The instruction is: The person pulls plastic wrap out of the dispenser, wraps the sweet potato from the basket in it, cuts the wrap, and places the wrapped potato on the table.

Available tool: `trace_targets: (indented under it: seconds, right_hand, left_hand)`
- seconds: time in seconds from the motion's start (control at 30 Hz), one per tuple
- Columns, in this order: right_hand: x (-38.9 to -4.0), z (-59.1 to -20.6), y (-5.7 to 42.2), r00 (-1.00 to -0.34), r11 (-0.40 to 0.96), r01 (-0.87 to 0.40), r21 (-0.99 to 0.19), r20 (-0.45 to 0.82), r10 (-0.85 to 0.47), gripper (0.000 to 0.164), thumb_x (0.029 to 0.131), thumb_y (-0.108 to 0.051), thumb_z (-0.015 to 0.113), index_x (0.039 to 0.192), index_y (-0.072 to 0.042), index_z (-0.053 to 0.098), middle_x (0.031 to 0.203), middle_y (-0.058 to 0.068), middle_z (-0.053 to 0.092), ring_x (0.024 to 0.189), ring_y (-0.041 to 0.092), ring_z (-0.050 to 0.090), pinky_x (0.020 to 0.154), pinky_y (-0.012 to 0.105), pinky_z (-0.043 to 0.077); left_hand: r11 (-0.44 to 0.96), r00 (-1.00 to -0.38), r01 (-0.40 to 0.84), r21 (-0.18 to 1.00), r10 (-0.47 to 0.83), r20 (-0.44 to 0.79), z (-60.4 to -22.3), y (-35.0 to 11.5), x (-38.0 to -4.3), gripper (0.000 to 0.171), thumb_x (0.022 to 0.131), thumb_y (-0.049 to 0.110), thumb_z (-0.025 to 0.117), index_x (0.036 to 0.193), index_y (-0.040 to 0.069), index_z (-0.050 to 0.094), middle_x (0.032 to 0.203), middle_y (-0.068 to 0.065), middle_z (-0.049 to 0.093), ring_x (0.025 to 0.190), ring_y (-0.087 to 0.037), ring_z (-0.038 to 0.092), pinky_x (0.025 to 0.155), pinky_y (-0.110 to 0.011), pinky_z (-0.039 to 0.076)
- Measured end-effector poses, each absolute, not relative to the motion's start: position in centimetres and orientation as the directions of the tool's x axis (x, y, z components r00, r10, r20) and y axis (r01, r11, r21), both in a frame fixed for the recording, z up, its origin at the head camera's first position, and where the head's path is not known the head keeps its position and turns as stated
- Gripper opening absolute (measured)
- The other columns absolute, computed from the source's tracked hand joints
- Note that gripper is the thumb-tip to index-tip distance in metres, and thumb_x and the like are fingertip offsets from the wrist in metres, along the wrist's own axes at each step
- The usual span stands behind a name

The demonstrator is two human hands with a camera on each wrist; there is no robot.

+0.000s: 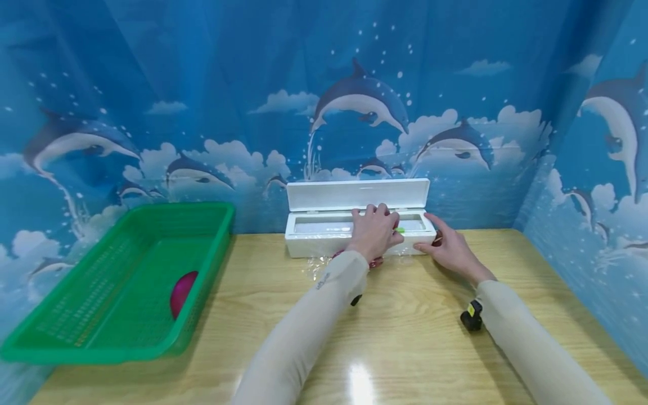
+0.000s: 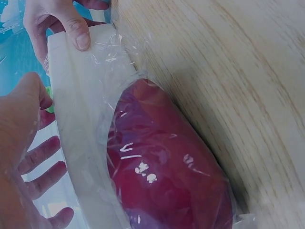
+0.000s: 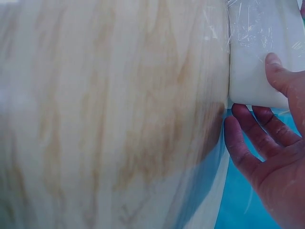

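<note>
Right hand [image 1: 449, 247] grips the nearest end of a white box [image 1: 310, 245], likely light and stiff, best held there; left hand [image 1: 374, 232] above pinches a green item [image 1: 400, 230].

The counter [image 1: 410, 332] has a pale, yellowish wood-grain top, glossy enough that a bright spot of light glares off its near part. Over at the left end sits a green basket [image 1: 101, 355], slanting across the surface. By the back edge, right of the basket and well apart from it, I can see a long white box [image 1: 309, 248] with its lid raised. Right along the box's front lies something dark red and rounded, a wrapped bundle [image 2: 167, 162] in clear, crinkly plastic.
</note>
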State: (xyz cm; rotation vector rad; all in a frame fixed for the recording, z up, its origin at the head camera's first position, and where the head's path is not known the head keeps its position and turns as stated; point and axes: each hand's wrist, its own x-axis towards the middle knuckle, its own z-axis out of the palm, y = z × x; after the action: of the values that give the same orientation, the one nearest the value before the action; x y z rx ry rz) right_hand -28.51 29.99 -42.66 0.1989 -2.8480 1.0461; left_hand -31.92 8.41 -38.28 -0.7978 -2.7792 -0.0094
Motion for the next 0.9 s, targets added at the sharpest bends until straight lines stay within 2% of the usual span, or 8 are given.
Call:
trace_targets:
  seconds: [0.4, 0.63, 0.9]
  right_hand:
    - [-28.4, -42.5, 30.1, -0.988, 0.755, -0.148, -0.639, 0.13, -0.083, 0.087, 0.096, -0.031, 0.073, 0.163, -0.011, 0.022, 0.119, 0.029, 0.064, 0.102, 0.036, 0.067, 0.081, 0.044, 0.058]
    - [-28.2, -42.3, 30.3, -0.989, 0.768, -0.138, -0.625, 0.125, -0.077, 0.089, 0.096, -0.033, 0.073, 0.164, -0.012, 0.02, 0.111, 0.026, 0.068, 0.099, 0.034, 0.069, 0.081, 0.047, 0.058]
    - [-28.4, -42.6, 30.2, -0.985, 0.762, -0.164, -0.627, 0.139, -0.098, 0.088, 0.096, -0.032, 0.073, 0.164, -0.012, 0.021, 0.108, 0.024, 0.069, 0.098, 0.034, 0.069, 0.082, 0.048, 0.058]
  left_hand:
    - [0.841, -0.805, 0.53, -0.111, 0.54, 0.245, -37.8, 7.8, -31.7, 0.025, 0.097, 0.051, 0.058, 0.109, 0.029, 0.064, 0.127, 0.004, 0.061, 0.116, -0.02, 0.056, 0.108, -0.058, 0.044]
    - [0.831, -0.804, 0.536, -0.147, 0.556, 0.211, -37.3, 4.9, -32.2, 0.022, 0.096, 0.044, 0.061, 0.111, 0.028, 0.066, 0.125, 0.002, 0.062, 0.117, -0.022, 0.056, 0.111, -0.062, 0.042]
    - [0.829, -0.811, 0.536, -0.159, 0.558, 0.178, -37.0, 2.1, -32.4, 0.025, 0.096, 0.044, 0.063, 0.116, 0.029, 0.068, 0.127, -0.001, 0.063, 0.121, -0.025, 0.056, 0.11, -0.065, 0.042]
